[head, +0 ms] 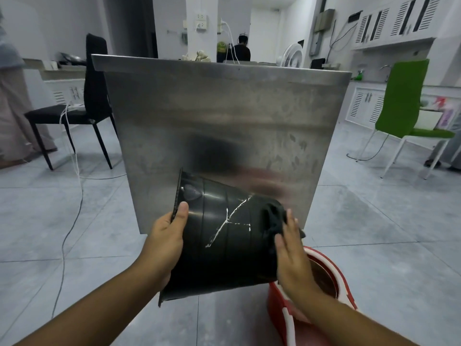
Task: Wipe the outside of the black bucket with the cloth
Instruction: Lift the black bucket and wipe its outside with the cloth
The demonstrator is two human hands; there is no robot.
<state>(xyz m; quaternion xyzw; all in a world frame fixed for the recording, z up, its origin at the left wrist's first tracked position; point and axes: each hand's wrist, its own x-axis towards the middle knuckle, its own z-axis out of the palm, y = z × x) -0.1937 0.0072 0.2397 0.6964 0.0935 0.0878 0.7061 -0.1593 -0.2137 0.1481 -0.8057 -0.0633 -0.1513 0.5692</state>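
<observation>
A black bucket [224,236] lies on its side in the air in front of me, its rim to the left and its base to the right. White crack lines run across its wall. My left hand [166,239] grips the rim, thumb over the edge. My right hand [290,253] presses a dark cloth [273,219] flat against the bucket's base end. The cloth bunches up above my fingers.
A red bucket [321,293] with a white rim stands on the tiled floor under my right hand. A steel cabinet side [224,116] rises just behind. A black chair [82,108] with white cables is left; a green chair [404,103] is right.
</observation>
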